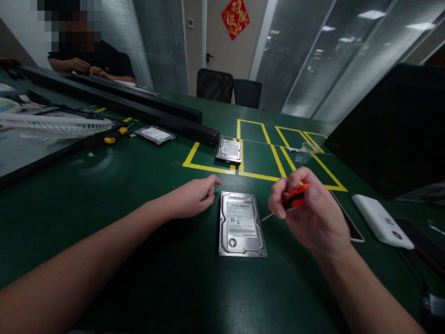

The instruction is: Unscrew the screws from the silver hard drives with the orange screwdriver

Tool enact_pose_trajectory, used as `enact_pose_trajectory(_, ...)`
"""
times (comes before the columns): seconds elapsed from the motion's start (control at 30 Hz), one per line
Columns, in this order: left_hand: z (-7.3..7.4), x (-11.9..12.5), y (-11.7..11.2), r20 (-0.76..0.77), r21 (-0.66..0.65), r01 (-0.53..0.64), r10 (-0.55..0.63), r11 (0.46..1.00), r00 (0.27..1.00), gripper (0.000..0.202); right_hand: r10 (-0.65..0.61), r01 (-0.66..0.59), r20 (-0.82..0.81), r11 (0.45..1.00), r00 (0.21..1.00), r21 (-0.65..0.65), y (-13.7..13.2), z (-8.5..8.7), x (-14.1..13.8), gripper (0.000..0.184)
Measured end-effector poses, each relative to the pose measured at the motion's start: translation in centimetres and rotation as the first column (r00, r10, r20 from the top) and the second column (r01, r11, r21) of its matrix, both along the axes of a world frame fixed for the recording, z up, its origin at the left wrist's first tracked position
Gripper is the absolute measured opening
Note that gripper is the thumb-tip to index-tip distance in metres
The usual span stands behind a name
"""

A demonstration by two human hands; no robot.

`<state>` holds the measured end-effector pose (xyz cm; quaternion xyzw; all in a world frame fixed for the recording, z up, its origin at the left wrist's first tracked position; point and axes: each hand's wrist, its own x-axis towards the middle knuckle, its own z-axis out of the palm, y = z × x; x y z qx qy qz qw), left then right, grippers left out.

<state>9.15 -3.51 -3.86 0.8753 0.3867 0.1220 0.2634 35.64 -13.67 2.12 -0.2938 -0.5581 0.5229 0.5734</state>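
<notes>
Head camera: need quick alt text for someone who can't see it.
A silver hard drive lies flat on a green table between two bare hands: the right hand grips an orange-handled screwdriver, the left hand rests beside the drive. Another drive lies farther back.

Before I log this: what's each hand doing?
Left hand: loosely curled, empty, beside the hard drive.
Right hand: closed on the orange screwdriver.

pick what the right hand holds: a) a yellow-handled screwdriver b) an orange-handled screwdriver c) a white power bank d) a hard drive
b: the right hand is closed around an orange-handled screwdriver, its thin shaft pointing toward the hard drive on the table.
</notes>
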Motion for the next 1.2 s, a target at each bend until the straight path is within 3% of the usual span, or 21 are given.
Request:
enact_pose_trajectory(0.23, 0.0, 0.0, 0.0, 0.003, 0.017, 0.006, -0.006, 1.0, 1.0, 0.039, 0.004, -0.005, 0.026, 1.0, 1.0, 0.024, 0.2, -0.4, 0.3, 0.035)
enact_pose_trajectory(0.43, 0.5, 0.0, -0.2, 0.004, -0.02, -0.004, 0.004, 1.0, 1.0, 0.04, -0.007, 0.008, -0.022, 0.998, 1.0, 0.068, 0.0, 0.4, 0.3, 0.035)
enact_pose_trajectory(0.53, 1.2, -0.6, 0.1, 0.033, 0.036, -0.006, 0.004, 0.999, 0.999, 0.038, -0.054, 0.058, -0.031, 0.991, 0.998, 0.117, -0.3, 0.6, 1.0, 0.036)
enact_pose_trajectory(0.63, 2.4, -2.4, 1.0, -0.006, 0.184, -0.096, 0.099, 0.978, 0.995, 0.037, -0.202, 0.146, 0.195, 0.953, 0.96, 0.267, -0.6, 0.6, 2.0, 0.027)
enact_pose_trajectory(0.7, 3.2, -4.0, 1.8, -0.102, 0.287, -0.175, 0.212, 0.942, 0.972, 0.035, -0.299, 0.077, 0.498, 0.905, 0.814, 0.418, -0.7, 0.6, 2.4, 0.021)
enact_pose_trajectory(0.73, 3.6, -4.9, 2.3, -0.149, 0.313, -0.2, 0.256, 0.928, 0.955, 0.031, -0.317, -0.01, 0.632, 0.89, 0.707, 0.457, -0.8, 0.5, 2.4, 0.028)
enact_pose_trajectory(0.83, 4.4, -7.3, 3.3, -0.272, 0.275, -0.239, 0.314, 0.931, 0.91, 0.027, -0.266, -0.232, 0.865, 0.892, 0.426, 0.389, -0.8, 0.3, 1.9, 0.053)
enact_pose_trajectory(0.93, 4.8, -8.8, 3.6, -0.349, 0.159, -0.238, 0.28, 0.958, 0.894, 0.029, -0.215, -0.321, 0.942, 0.901, 0.257, 0.293, -1.1, 0.0, 1.0, 0.073)
enact_pose_trajectory(1.07, 5.2, -9.3, 3.3, -0.466, 0.033, -0.242, 0.229, 0.97, 0.855, 0.034, -0.237, -0.343, 0.971, 0.912, -0.002, 0.222, -1.7, -0.2, -0.2, 0.094)
enact_pose_trajectory(1.2, 5.0, -8.9, 3.1, -0.507, -0.002, -0.237, 0.203, 0.972, 0.838, 0.033, -0.192, -0.348, 0.968, 0.929, -0.161, 0.126, -2.0, -0.3, -1.1, 0.084)
